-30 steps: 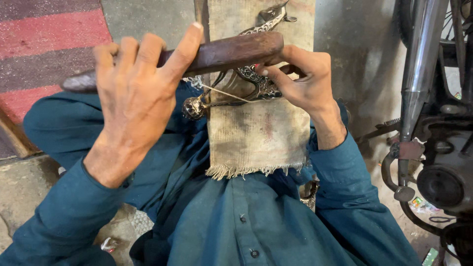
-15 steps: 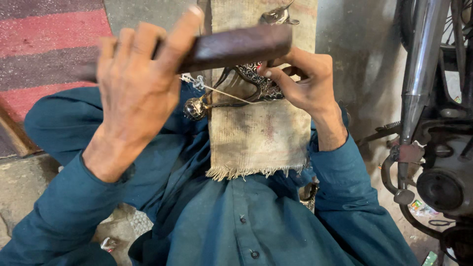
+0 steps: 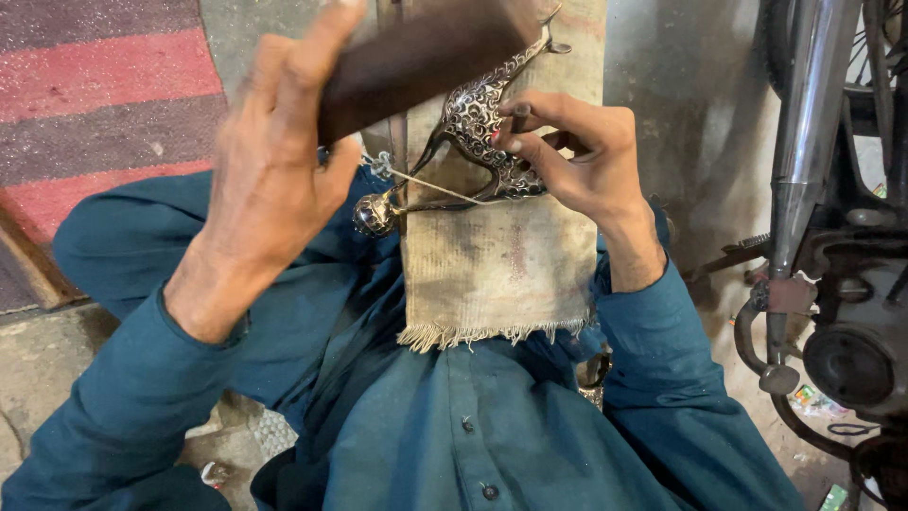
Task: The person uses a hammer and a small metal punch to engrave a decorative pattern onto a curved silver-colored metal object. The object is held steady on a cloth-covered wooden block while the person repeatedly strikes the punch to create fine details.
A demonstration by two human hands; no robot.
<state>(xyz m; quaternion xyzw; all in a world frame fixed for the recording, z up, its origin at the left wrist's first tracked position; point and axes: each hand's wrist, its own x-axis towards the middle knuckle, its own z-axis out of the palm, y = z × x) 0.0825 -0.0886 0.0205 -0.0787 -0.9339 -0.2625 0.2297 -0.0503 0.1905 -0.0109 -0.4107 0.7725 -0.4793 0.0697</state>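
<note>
— Looking down through the head view: what sat in the left hand (image 3: 270, 189)?

— Gripped a dark brown wooden block (image 3: 421, 59), fingers wrapped over its near end, thumb up along the side. Raised and slanted above the work, partly blurred.

— And the right hand (image 3: 577, 156)?

— Closed on an ornate silver hilt (image 3: 482, 128), thumb and fingertips pinching the engraved guard. Pressed flat against a strip of worn tan cloth (image 3: 501, 260).

— Where did that hilt lie exactly?

— Across the upper part of the cloth, just beneath the wooden block. Round pommel (image 3: 375, 214) hung off the cloth's left edge, over a teal sleeve. Thin wire (image 3: 430, 183) ran from near the pommel toward the guard.

— Any containers, anything held inside something?

— Spotted none; cloth served only as a pad, frayed at its lower edge, draped over the lap of a teal shirt (image 3: 473, 426).

— Around the edges?

— Red and grey striped mat (image 3: 104, 104) upper left. Motorcycle parts (image 3: 832, 284) at right, with a chrome tube (image 3: 804, 123) standing upright, well apart from both hands.
</note>
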